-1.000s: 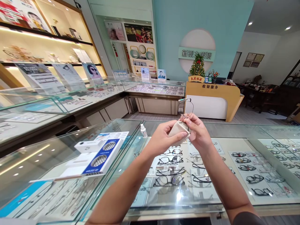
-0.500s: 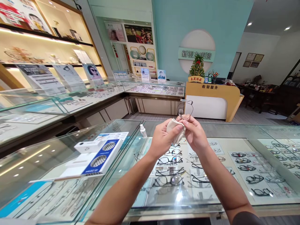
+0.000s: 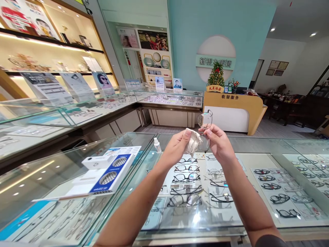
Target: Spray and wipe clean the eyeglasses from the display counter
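Thin-rimmed round eyeglasses [image 3: 205,120] are pinched in my right hand [image 3: 218,140] near the bridge, one lens above the fingers and the other below. My left hand [image 3: 177,147] is closed on a pale cleaning cloth [image 3: 193,141] with a zigzag edge, thumb on top. The cloth hangs just left of the lower lens; whether it touches the glass I cannot tell. Both hands are held up over the glass display counter [image 3: 185,223]. A small white bottle [image 3: 157,145] stands on the counter, left of my left hand.
Several dark-framed glasses [image 3: 186,177] lie in rows inside the counter. To the left, a blue and white box display [image 3: 110,175] sits on the glass. Another display case [image 3: 169,97] and a yellow-white cashier desk [image 3: 231,113] stand farther back.
The cloth has come away from the eyeglasses and my hands have moved slightly apart. The eyeglasses have turned, and the lower lens now shows below my right fingers.
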A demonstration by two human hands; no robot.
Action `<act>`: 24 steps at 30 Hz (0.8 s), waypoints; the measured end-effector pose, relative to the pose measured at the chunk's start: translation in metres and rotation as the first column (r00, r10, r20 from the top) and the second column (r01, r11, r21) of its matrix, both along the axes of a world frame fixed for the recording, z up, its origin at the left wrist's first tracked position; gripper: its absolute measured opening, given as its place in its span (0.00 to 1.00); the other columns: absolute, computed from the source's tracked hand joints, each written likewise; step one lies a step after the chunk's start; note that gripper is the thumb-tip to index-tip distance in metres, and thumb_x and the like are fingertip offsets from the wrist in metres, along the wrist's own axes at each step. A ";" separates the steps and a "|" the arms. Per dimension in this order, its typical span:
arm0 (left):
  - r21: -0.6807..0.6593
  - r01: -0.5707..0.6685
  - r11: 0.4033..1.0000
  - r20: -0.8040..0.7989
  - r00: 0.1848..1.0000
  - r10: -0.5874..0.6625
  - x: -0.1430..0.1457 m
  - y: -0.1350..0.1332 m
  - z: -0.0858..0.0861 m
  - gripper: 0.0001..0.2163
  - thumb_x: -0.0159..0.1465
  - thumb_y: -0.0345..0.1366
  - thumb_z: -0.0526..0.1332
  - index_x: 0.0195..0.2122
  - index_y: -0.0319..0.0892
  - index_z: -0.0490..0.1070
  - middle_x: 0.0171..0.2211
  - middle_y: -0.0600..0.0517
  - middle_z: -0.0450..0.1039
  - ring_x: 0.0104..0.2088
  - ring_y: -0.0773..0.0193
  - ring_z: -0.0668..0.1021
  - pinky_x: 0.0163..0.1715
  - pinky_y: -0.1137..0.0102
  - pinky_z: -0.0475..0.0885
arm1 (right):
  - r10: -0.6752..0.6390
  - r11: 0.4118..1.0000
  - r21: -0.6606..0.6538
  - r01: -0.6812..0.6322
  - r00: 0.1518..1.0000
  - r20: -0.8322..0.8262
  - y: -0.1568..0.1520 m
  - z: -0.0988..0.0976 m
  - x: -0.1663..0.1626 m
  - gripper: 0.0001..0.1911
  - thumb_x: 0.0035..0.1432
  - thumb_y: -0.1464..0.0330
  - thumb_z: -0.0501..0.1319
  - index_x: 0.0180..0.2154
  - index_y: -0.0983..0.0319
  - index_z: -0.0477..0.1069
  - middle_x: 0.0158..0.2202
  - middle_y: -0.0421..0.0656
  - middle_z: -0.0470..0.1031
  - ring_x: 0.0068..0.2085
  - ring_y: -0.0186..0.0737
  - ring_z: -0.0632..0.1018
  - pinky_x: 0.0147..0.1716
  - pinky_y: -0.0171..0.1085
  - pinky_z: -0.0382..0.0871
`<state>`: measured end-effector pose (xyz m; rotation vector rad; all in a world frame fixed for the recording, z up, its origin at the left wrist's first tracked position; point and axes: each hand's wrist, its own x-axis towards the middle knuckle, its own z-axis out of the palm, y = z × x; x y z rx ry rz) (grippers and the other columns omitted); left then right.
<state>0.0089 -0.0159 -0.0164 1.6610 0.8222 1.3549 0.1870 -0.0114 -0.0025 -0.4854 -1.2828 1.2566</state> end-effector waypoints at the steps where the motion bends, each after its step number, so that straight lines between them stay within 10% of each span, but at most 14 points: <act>1: -0.031 -0.017 0.999 0.048 0.999 0.018 -0.001 0.002 -0.001 0.34 0.63 0.73 0.60 0.31 0.41 0.73 0.24 0.53 0.70 0.24 0.67 0.69 0.25 0.71 0.65 | -0.001 1.000 0.013 0.000 1.000 0.030 0.000 0.000 0.002 0.22 0.49 0.50 0.79 0.27 0.57 0.74 0.42 0.43 0.73 0.51 0.45 0.74 0.55 0.42 0.67; 12: -0.148 0.001 0.989 0.301 0.953 0.044 -0.006 0.013 -0.005 0.34 0.59 0.72 0.66 0.39 0.39 0.78 0.29 0.49 0.79 0.30 0.61 0.79 0.27 0.70 0.71 | 0.157 0.988 -0.043 -0.150 0.949 0.274 0.002 -0.005 0.003 0.22 0.53 0.49 0.77 0.28 0.58 0.75 0.52 0.45 0.73 0.55 0.46 0.73 0.57 0.45 0.65; 24: -0.122 0.107 0.987 0.276 0.958 -0.070 -0.010 0.006 0.003 0.27 0.57 0.61 0.76 0.38 0.39 0.82 0.33 0.48 0.82 0.30 0.65 0.78 0.33 0.71 0.73 | 0.217 0.976 -0.055 -0.210 0.949 0.228 0.003 -0.007 -0.003 0.21 0.51 0.51 0.78 0.27 0.58 0.74 0.36 0.39 0.71 0.42 0.40 0.70 0.51 0.42 0.64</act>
